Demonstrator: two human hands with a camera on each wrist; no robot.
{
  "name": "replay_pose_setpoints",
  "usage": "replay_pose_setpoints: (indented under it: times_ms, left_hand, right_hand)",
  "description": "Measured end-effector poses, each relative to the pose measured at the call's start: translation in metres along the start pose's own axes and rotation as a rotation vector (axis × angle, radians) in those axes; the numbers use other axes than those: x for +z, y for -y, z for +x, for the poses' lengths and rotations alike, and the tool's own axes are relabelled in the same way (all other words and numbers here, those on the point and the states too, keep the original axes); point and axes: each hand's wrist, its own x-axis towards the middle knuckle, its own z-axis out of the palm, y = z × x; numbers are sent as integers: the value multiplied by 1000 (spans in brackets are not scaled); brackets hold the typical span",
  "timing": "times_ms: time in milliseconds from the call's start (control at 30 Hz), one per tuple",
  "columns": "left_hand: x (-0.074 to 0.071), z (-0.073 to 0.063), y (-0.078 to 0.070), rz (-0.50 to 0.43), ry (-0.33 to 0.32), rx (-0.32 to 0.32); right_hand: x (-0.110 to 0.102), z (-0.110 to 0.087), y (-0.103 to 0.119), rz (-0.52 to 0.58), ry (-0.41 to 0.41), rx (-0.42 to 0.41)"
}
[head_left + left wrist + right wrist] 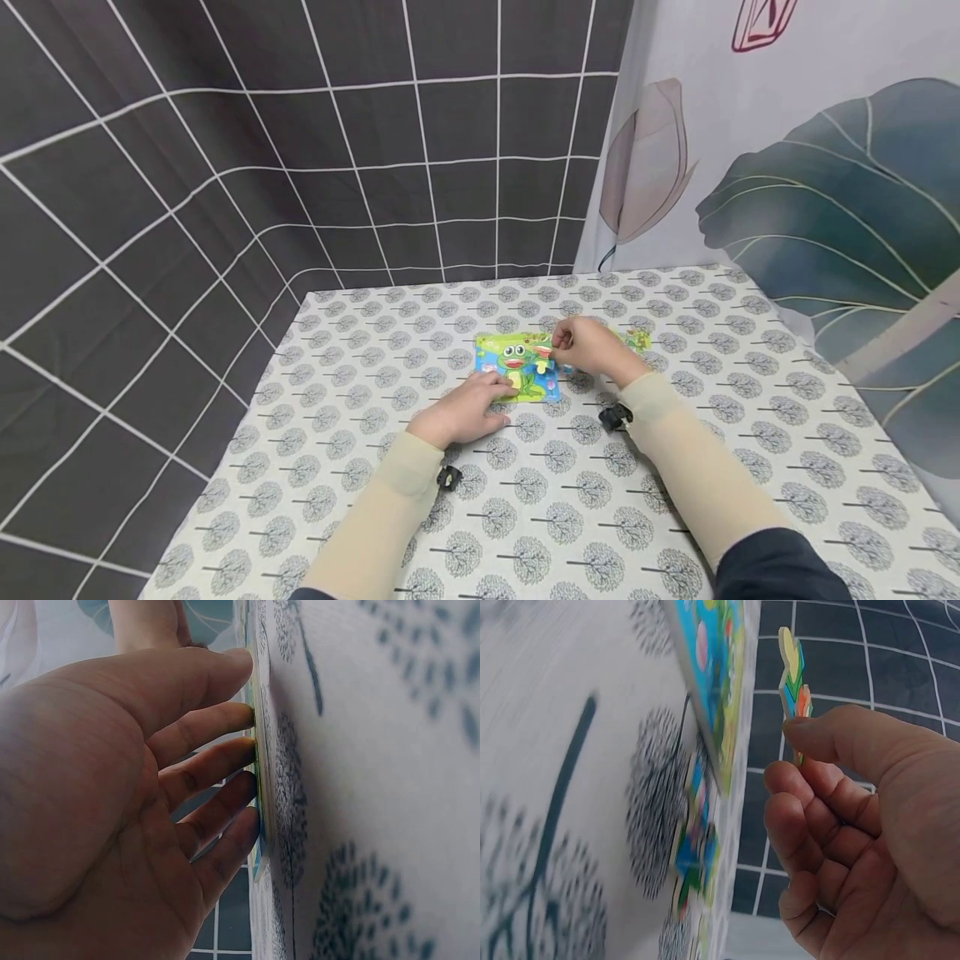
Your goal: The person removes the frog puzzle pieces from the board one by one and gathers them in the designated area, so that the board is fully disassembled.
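Rightward over the frog board [487, 346], the right hand [588, 346] pinched a piece [793, 679] (jutting left), and the left hand [468, 407], fingers apart, touched the board.

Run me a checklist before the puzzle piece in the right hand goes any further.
1. Grip: ok. The right hand pinches the puzzle piece between thumb and fingers.
2. Frog puzzle board steadied: ok. The left hand has its fingertips on it.
3. Piece seated: not ok. It is held up, apart from the board.
4. Loose pieces off the board: ok. They lie to its right on the tree-print tablecloth.
5. Matching slot free: cannot tell. The raised piece and the hands hide parts of the board.
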Motion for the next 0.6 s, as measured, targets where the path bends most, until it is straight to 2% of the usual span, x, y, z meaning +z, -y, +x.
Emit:
replay_pose_setpoints:
  times_ms: [433, 600]
  left_hand:
    - [1, 0, 1, 1, -3, 6]
    - [0, 0, 0, -9, 3, 0]
  right_hand:
    - [-15, -23, -25, 14, 7, 40]
    - [-21, -28, -37, -23, 3, 47]
